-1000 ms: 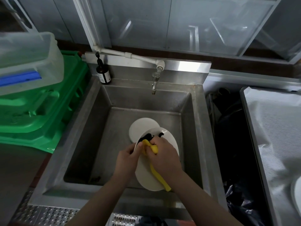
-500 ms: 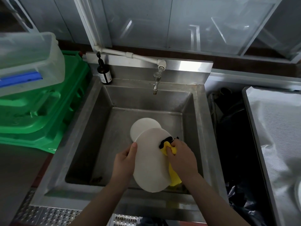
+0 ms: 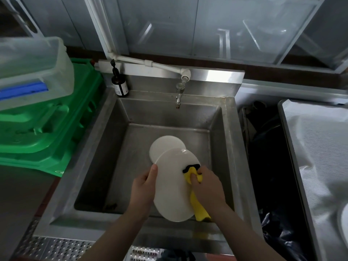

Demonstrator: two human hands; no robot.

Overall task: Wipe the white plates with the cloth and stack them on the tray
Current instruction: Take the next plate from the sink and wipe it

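- Plate [image 3: 173, 187] stood tilted over the near part of the sink [image 3: 105, 140], its far edge overlapping a second plate [image 3: 165, 147] that lay on the sink floor.
- The left hand [image 3: 144, 187] gripped the held plate's left rim, thumb laid along the edge and the other fingers hidden behind it.
- The right hand [image 3: 207, 185] clutched a bunched yellow cloth [image 3: 193, 178] and pressed it against the plate's right side; a dark trim on the cloth showed at its far end, and a yellow tail hung down past the plate's near right edge.
- A tap [image 3: 178, 95] stood at the far wall of the sink, and a dark bottle [image 3: 120, 85] sat at its far left corner.
- Green crates [image 3: 47, 125] were stacked to the left, under a clear tub [image 3: 32, 63].
- The tray [image 3: 316, 147], lined with a pale sheet, lay to the right, with the edge of a white dish [image 3: 344, 217] just visible at its near right.
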